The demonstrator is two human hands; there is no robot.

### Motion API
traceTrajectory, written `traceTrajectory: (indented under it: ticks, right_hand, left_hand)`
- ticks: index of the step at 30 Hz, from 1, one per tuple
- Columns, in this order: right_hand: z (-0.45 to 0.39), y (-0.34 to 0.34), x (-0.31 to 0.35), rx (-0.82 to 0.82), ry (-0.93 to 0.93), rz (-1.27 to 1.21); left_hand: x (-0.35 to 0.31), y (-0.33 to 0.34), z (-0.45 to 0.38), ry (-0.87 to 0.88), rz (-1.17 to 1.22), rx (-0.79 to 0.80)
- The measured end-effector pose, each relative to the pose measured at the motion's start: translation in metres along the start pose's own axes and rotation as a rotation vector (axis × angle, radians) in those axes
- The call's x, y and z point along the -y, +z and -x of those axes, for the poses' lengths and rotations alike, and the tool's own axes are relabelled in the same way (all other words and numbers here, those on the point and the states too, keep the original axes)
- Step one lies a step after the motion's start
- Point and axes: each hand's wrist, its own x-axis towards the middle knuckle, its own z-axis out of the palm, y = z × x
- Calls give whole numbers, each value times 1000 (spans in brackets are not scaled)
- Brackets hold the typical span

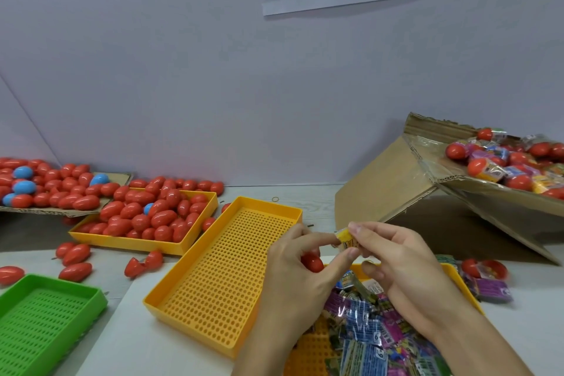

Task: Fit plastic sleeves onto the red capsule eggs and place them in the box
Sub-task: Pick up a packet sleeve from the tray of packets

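**Both hands busy over the trays**

Left hand (293, 265) curls around a red capsule egg (312, 262), holding it against the palm, and its fingertips meet a small yellow plastic sleeve (345, 238). Right hand (396, 256) pinches that same sleeve between thumb and forefinger, just above the egg, over the near edge of the surface (128, 342).

Now the containers. Below the hands sits an orange tray (457, 276) heaped with flat printed sleeves (366, 330) in blue, purple and green. Beside it on the left, a perforated orange tray (225, 268) lies bare, and a green perforated tray (45, 314) sits at the near left corner. Further back, another orange tray (128, 241) brims with red eggs (152, 214), one blue showing among them. Behind it a cardboard sheet (45, 210) carries more red eggs and a few blue ones, with strays loose nearby. Far right, the tilted cardboard box (381, 180) holds sleeved eggs (512, 168) piled together.
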Motion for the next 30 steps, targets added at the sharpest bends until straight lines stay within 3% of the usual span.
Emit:
traceTrajectory:
  ticks: [9,18,24,30]
  right_hand:
    - [1,1,1,-52,-81,114]
    - [3,5,-1,-92,-269,347]
    - [2,4,0,-49,-318,343]
    - [2,3,-1,-21,-366,178]
  left_hand:
    - [0,-3,-1,-38,23,27]
    - [-4,-4,-3,-140,285,20]
    - [-1,-2,-3,-289,381,11]
    - [0,-2,-4,-360,457,20]
